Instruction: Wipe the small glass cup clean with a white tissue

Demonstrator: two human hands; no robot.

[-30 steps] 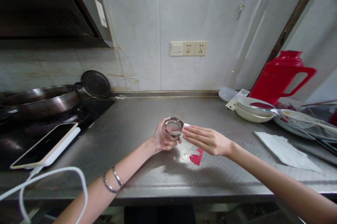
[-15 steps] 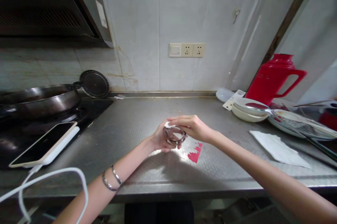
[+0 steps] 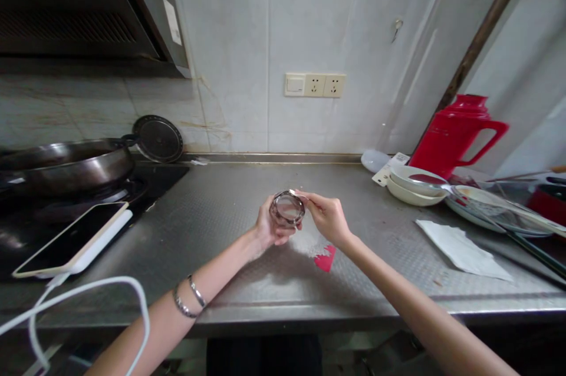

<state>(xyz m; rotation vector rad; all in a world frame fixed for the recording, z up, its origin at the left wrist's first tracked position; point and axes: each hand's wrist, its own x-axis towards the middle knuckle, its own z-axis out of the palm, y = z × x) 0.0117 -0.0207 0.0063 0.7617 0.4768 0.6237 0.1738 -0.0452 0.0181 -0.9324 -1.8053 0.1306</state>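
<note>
My left hand is wrapped round a small tinted glass cup, tilted so that its round mouth faces me. Fingers of my right hand are pinched together at the cup's upper right rim. A small bit of white material, perhaps tissue, shows at those fingertips. Below the hands, a ragged-edged red patch lies on the metal counter, with a pale whitish area beside it.
On the left are a steel pan on the stove and a phone with a white cable. To the right stand a red thermos jug, stacked bowls, plates and a folded white napkin.
The glass cup has moved slightly left and up, and its mouth shows more fully. My right hand has drawn back from over it to the right rim.
</note>
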